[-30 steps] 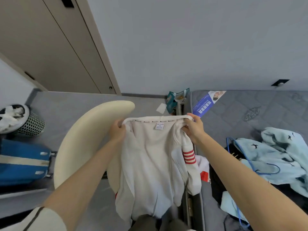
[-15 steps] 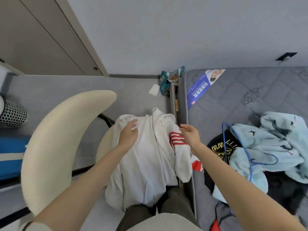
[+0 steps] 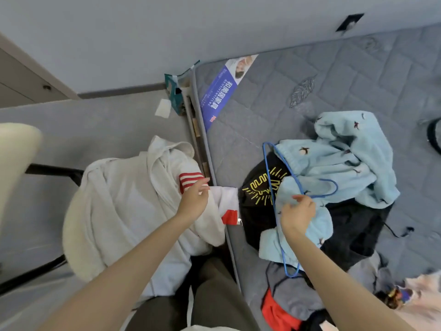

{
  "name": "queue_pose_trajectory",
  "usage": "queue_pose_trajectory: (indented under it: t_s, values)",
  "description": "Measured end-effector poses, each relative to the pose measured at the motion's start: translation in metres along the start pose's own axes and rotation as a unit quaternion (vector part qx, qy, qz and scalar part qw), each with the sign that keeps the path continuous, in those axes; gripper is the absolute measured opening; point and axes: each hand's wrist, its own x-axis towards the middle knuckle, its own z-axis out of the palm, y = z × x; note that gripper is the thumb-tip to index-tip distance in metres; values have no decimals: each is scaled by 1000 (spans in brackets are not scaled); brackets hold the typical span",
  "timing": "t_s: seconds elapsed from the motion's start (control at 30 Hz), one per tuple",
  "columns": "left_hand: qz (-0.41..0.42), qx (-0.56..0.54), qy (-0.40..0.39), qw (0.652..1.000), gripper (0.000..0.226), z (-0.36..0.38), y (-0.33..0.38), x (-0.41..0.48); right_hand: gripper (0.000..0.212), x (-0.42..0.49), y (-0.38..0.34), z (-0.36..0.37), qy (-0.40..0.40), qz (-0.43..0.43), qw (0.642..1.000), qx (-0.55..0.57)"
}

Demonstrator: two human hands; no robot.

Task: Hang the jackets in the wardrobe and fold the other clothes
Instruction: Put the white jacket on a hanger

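Blue mattress label (image 3: 219,96) with white Chinese characters, black garment (image 3: 257,211) printed yellow

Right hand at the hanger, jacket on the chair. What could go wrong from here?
1. The blue hanger lies caught among folds of the light blue garment. Lifting it with the right hand may drag that and the black shirt along.
2. The white jacket lies loosely heaped on the chair, and the left hand is not gripping it. It could slide off.
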Motion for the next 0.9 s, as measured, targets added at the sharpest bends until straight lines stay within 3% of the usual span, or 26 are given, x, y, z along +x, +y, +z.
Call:
queue_pose_trajectory:
  t_s: [0.1, 0.17, 0.23, 0.37, 0.57, 0.77, 0.9]
  values:
    - [2, 17, -33, 999, 40, 29, 0, 7, 33, 20, 18, -7, 44, 94, 994, 44]
    - [8, 28, -45, 999, 40, 42, 0, 9, 34, 29, 26, -8, 15, 158, 982, 100]
    - [8, 42, -50, 998, 39, 50, 0, 9, 29, 33, 32, -8, -32, 165, 977, 130]
    - [8, 54, -54, 997, 39, 52, 2, 3, 10, 25, 32, -10, -55, 21, 995, 84]
    - [20, 27, -10, 999, 38, 20, 8, -14, 17, -16, -5, -20, -106, -152, 977, 109]
    - [-27, -62, 91, 994, 38, -53, -26, -41, 37, -69, -75, -10, -181, -270, 942, 82]
    - [-98, -111, 177, 973, 41, -111, -73, -58, 43, -110, -129, 21, -239, -285, 924, 88]
